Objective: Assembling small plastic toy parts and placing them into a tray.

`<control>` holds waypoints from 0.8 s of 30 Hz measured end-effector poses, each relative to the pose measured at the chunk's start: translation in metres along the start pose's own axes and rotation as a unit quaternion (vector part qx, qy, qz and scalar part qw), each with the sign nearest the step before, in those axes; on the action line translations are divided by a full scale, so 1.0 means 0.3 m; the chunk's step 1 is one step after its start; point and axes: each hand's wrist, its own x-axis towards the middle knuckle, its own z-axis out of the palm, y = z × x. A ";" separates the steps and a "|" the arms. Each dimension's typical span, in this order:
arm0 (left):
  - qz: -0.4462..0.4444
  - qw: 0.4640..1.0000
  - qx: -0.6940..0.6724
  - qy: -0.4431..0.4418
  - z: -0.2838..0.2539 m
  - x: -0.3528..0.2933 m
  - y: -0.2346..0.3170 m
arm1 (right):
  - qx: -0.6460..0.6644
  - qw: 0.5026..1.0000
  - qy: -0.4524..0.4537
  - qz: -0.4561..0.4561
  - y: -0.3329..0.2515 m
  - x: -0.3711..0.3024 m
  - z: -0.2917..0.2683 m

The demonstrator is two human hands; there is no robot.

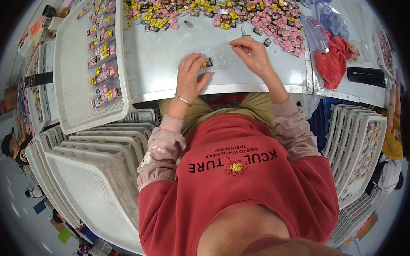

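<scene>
Right under the left grip's [192, 78] fingertips, thumb spread wide, sits a clear rectangular plastic tray [218, 60], long axis probably sideways; right grip [252, 55] is farther off, pinched narrow, can't tell if loaded.

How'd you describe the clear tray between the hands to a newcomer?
On the pale table, look nearer the wearer than the heap of small pieces. The clear tray lies between the left hand and right hand. Unlike the packed rows on the white rack at left, it's mostly bare.
</scene>
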 end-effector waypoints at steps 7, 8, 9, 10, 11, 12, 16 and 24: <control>0.012 0.997 0.073 -0.007 0.005 -0.020 -0.009 | -0.061 0.990 -0.116 -0.046 -0.018 0.069 0.088; 0.030 0.996 0.089 -0.006 0.008 -0.019 -0.003 | -0.099 0.983 -0.134 -0.083 -0.016 0.076 0.097; 0.027 0.996 0.089 -0.007 0.010 -0.019 0.000 | -0.137 0.972 -0.151 -0.120 -0.016 0.081 0.104; 0.029 0.995 0.091 -0.005 0.012 -0.017 0.002 | -0.136 0.972 -0.153 -0.118 -0.019 0.083 0.109; 0.029 0.995 0.096 -0.002 0.011 -0.020 0.004 | -0.176 0.963 -0.167 -0.116 -0.034 0.080 0.117; 0.026 0.995 0.097 -0.003 0.011 -0.021 0.005 | -0.216 0.953 -0.180 -0.115 -0.049 0.078 0.123; 0.022 0.995 0.098 -0.006 0.009 -0.023 0.005 | -0.290 0.929 -0.214 -0.081 -0.086 0.077 0.154; 0.007 0.996 0.080 -0.024 -0.006 -0.012 0.017 | -0.084 0.967 -0.239 -0.019 -0.006 0.117 0.079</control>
